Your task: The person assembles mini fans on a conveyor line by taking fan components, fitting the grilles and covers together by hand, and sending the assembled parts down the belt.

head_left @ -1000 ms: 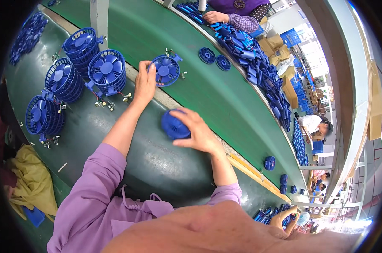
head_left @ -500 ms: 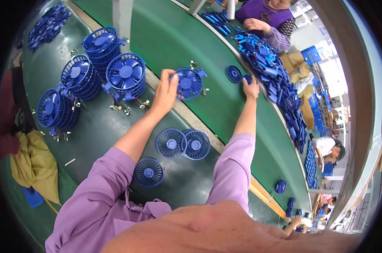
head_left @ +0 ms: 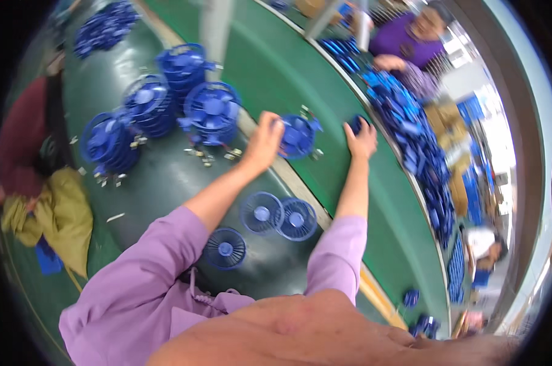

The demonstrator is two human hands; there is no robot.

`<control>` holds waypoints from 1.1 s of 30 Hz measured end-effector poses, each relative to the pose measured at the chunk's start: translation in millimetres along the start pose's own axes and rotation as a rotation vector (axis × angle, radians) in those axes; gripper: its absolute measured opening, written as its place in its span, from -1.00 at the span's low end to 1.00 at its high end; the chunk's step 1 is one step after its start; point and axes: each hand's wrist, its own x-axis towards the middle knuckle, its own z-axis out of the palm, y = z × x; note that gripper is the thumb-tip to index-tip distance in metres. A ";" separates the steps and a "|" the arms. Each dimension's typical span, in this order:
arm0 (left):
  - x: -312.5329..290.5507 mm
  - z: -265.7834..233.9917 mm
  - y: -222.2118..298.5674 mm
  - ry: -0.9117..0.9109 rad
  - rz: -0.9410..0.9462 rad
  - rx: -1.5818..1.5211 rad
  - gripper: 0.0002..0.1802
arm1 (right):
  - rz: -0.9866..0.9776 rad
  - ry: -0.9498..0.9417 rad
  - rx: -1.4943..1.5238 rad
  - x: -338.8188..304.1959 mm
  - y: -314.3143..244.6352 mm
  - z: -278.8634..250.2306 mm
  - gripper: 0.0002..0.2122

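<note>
My left hand [head_left: 265, 144] grips the left rim of a blue fan unit [head_left: 298, 138], a round cage with blades inside and small metal contacts on wires at its edge. The unit is over the green conveyor belt [head_left: 291, 79]. Farther right, my right hand [head_left: 362, 143] has its thumb and fingers around a small dark blue round part [head_left: 358, 124] near the belt's far edge. The hand partly covers this part, and motion blurs it. Nearer me, three blue slotted fan covers [head_left: 225, 249] rest on the dark green table.
Stacks of blue fan units [head_left: 212, 113] stand on the table at left, wires hanging out. A grey post [head_left: 216, 33] rises behind them. Blue parts [head_left: 404, 113] are heaped beyond the belt, where a person in purple [head_left: 410, 43] sits. Another person [head_left: 23, 134] is at left.
The view has swung, shifting the scene right and down in the picture. My right hand has closed around a round part; two round parts showed there before. My left hand still holds the fan unit.
</note>
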 end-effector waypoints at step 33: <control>-107.1 -18.9 70.2 -0.248 -0.214 -0.532 -0.59 | 0.084 -0.121 1.296 -270.2 -54.1 -240.3 -0.75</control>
